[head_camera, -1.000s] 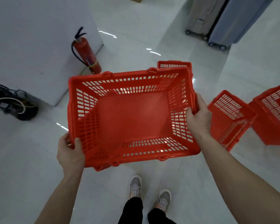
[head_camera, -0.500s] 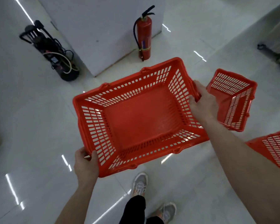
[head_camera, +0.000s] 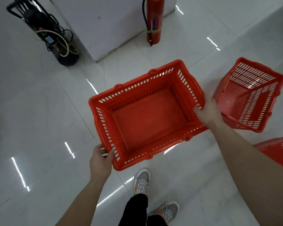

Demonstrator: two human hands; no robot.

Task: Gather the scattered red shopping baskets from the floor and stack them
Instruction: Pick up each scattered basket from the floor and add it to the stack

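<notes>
Both hands extended forward, left hand [head_camera: 100,162] and right hand [head_camera: 207,111] each clamped, forearms bare

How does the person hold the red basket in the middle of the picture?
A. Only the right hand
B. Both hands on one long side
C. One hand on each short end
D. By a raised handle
C: the left hand and right hand grip opposite short ends of the basket.
</notes>
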